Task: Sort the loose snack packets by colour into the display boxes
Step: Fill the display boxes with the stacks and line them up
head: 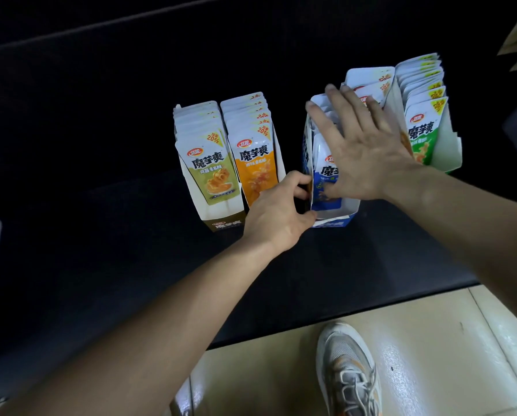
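Blue snack packets stand upright in a row inside the blue display box, and both hands are on that box. The left hand grasps its near left corner, with the fingers curled round the side wall and the thumb against the front edge. The right hand lies flat, fingers straight and spread, with the palm pressing on the tops and faces of the packets; it holds nothing.

Just beyond the right hand's fingertips, a further row of white-topped packets rises behind the blue ones. Their lower colour is mostly hidden by the hand, possibly orange-red. On the far side of that row from the grip, green packets fill the outer lane of a white-walled box.

On the other side of the left hand, just beside its knuckles, stands a second display box with two full lanes. The orange packets are nearer the hand and the olive packets are farther out.

All the boxes sit on a dark table. Below the forearms, nearest the person, a pale tiled floor shows, with a grey and white sneaker on it.
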Demonstrator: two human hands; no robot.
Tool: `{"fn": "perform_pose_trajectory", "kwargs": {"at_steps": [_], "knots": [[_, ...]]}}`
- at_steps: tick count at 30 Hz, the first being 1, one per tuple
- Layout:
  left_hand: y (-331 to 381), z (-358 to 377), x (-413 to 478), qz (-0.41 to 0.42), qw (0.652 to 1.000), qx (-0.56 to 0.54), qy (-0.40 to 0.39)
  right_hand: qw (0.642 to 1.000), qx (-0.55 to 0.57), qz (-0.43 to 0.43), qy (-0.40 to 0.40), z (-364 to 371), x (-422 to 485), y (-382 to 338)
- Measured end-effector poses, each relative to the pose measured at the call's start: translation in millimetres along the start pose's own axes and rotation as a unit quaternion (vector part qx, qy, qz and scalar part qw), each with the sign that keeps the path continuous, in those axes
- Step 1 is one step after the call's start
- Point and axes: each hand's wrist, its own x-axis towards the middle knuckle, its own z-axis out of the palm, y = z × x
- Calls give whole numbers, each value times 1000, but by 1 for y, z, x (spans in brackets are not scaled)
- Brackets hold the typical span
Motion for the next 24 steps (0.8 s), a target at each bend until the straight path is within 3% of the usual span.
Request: {"fn": "perform_pose_trajectory", "kwargs": {"at_steps": [13, 24], "knots": [[-1, 0, 1, 0, 1000, 5, -7, 998, 28, -39, 42, -7, -17, 6], [-3, 0, 1, -2, 1000, -4, -9, 993, 90, -10, 78, -2, -18, 16]]}}
